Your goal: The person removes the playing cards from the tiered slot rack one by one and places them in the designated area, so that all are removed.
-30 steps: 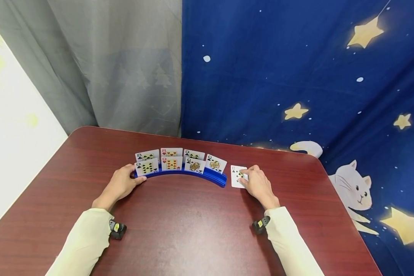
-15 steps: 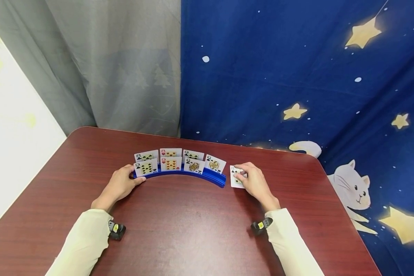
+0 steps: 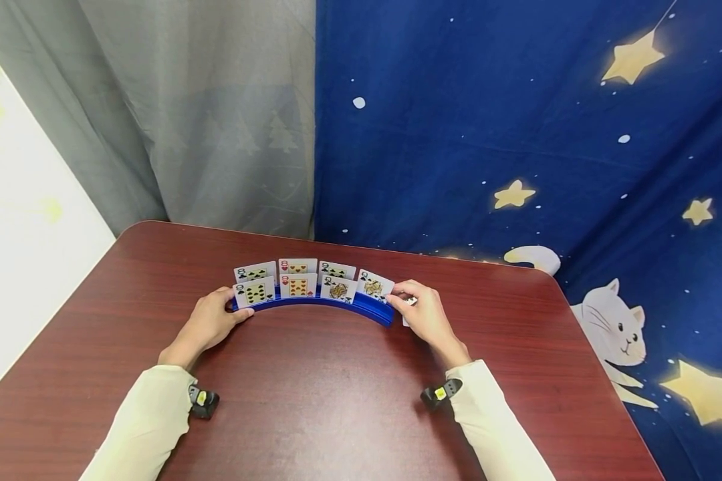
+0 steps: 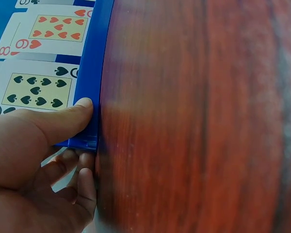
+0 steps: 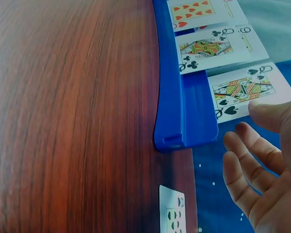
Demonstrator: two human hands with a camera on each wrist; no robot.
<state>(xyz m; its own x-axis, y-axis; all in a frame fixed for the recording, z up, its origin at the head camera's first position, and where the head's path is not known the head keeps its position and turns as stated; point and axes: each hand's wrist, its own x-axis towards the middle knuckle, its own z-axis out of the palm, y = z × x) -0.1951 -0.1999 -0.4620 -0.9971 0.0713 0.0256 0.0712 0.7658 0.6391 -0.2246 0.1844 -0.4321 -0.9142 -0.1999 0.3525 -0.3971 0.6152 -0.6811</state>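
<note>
A curved blue playing-card holder (image 3: 370, 308) stands on the table with two rows of face-up cards. My left hand (image 3: 209, 322) grips its left end, thumb (image 4: 85, 103) on the front strip and the other fingers curled below the end. At the right end, a queen of spades (image 5: 242, 90) stands in the back row. My right hand (image 3: 424, 312) is at that card's right edge. Its thumb overlaps the card face in the right wrist view, while the loosely bent fingers (image 5: 240, 167) show beside the edge. A black-suited card (image 5: 172, 213) lies on the table, mostly hidden under this hand in the head view.
Also in the holder are a queen of clubs (image 3: 339, 288), a nine of hearts (image 3: 297, 286) and a nine of spades (image 3: 255, 292), with several cards behind. The reddish-brown table (image 3: 313, 394) meets grey and blue curtains (image 3: 397, 133) at its far edge.
My right hand has moved left from the card on the table to the queen of spades. That card stays on the table. My left hand and the holder have not moved.
</note>
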